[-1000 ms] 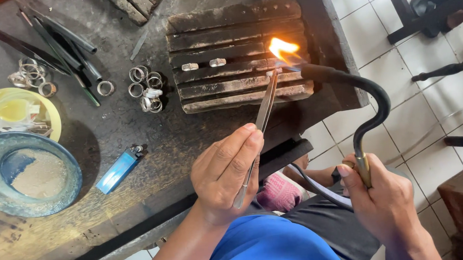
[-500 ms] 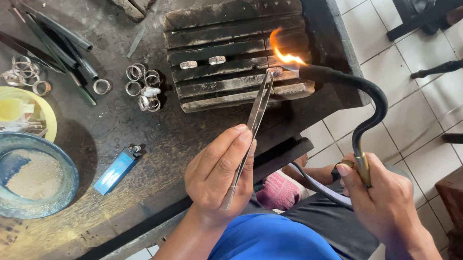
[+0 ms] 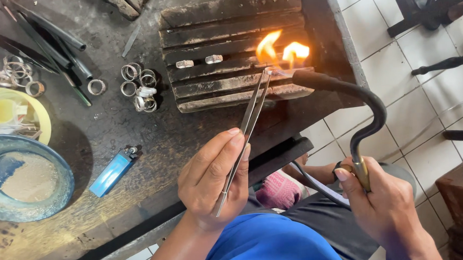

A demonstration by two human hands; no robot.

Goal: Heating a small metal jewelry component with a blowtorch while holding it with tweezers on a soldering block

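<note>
Inspector: Steel tweezers, long and thin, sit pinched between the thumb and fingers of the left hand; the fingers are closed around the shaft near its rear end.

Clerk: And the tips?

Inspector: They reach up to the charred slotted block, meeting it right at the flame. What they grip, if anything, I cannot tell; the fire hides it.

Clerk: Right hand?

Inspector: The right hand is wrapped shut on the brass handle of a black curved torch, whose nozzle rests beside the tweezer tips, lit.

Clerk: On the block itself?

Inspector: Two small rings lie in one groove, left of the flame.

Clerk: Surroundings?

Inspector: Loose metal rings cluster on the dark bench left of the block. A blue lighter lies nearer the edge, a blue bowl at far left, a yellow dish just above it
</note>
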